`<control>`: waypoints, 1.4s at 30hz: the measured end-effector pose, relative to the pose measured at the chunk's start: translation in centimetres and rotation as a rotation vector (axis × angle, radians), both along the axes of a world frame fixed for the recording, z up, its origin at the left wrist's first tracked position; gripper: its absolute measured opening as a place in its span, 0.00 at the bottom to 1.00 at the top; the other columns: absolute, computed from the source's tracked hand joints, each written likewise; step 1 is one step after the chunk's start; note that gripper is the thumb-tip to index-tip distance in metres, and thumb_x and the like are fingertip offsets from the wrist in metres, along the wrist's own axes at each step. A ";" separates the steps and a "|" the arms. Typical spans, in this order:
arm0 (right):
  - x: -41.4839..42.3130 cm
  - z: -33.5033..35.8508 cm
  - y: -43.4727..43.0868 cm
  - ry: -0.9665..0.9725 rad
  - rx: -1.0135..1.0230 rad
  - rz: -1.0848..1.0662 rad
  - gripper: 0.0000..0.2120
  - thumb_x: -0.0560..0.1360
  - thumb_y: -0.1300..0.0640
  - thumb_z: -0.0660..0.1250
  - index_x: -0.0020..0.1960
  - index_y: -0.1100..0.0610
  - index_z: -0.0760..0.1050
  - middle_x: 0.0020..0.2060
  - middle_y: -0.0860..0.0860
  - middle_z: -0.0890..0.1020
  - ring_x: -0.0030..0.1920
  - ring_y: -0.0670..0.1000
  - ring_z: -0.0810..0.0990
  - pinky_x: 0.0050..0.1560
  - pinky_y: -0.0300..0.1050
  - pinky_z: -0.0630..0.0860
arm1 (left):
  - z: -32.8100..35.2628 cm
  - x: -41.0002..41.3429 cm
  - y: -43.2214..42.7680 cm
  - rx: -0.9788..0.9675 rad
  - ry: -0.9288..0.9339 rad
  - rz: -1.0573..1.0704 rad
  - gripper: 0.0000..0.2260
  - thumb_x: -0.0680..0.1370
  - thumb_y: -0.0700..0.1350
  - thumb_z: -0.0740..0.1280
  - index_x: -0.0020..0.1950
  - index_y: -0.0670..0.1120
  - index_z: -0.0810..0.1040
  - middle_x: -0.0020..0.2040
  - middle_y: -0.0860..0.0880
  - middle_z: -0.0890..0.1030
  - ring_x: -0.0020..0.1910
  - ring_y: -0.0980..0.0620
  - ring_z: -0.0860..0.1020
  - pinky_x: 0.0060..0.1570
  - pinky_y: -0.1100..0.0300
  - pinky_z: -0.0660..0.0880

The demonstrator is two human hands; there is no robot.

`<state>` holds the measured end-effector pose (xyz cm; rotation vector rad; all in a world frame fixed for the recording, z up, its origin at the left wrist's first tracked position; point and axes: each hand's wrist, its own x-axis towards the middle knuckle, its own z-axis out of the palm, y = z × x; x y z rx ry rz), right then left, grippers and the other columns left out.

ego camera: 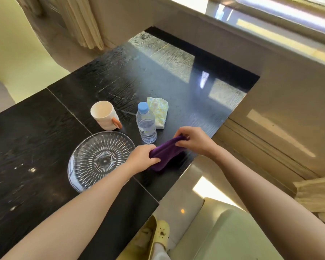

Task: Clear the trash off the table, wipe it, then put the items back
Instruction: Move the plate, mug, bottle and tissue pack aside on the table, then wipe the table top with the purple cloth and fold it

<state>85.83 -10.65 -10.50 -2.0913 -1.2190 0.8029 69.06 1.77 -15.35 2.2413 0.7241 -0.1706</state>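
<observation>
Glossy black surface [45,147] fills the left and middle of the view, reflecting a bright window, with pale floor beyond its right edge and a curtain at the far left corner. Near the right edge both hands grip a purple cloth [166,152] bunched between them. Left hand [141,159] is closed around the cloth's near end, fingers curled over it; right hand [192,140] pinches the far end with fingertips drawn together (the cloth's lower fold seems to touch the surface, though I cannot tell for sure).

Just left of the left hand lies a clear ribbed glass plate [99,158], flat, the left forearm crossing its near rim. Behind the plate stands a cream mug [104,115] with an orange handle turned toward the right. Right of the mug, a water bottle [146,124] with a blue cap stands upright, close to the right hand but apart from it. Behind the bottle, touching or nearly touching it, lies a crumpled pale wrapper [159,110] with yellowish print. Below the surface's edge a foot in a yellow clog [160,235] rests on the floor.
</observation>
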 end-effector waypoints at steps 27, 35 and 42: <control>-33.5 15.6 2.5 -0.167 0.180 0.220 0.07 0.72 0.58 0.72 0.38 0.48 0.79 0.33 0.49 0.82 0.34 0.45 0.79 0.41 0.34 0.75 | 20.8 -40.2 1.3 0.299 -0.283 0.188 0.08 0.75 0.48 0.69 0.52 0.49 0.82 0.46 0.50 0.84 0.45 0.52 0.79 0.48 0.52 0.75; -46.5 14.6 6.2 -0.108 0.241 0.514 0.01 0.72 0.57 0.71 0.44 0.52 0.80 0.39 0.52 0.84 0.40 0.51 0.81 0.45 0.44 0.77 | 19.3 -55.2 -3.1 0.392 -0.252 0.606 0.07 0.73 0.48 0.70 0.51 0.52 0.81 0.39 0.61 0.78 0.42 0.61 0.77 0.40 0.66 0.71; -56.9 8.6 4.7 -0.082 0.165 0.658 0.05 0.73 0.59 0.70 0.48 0.59 0.80 0.37 0.49 0.79 0.40 0.49 0.76 0.41 0.40 0.70 | 13.8 -64.7 -9.6 0.299 -0.114 0.826 0.08 0.74 0.45 0.69 0.52 0.50 0.81 0.41 0.61 0.78 0.40 0.65 0.74 0.39 0.70 0.67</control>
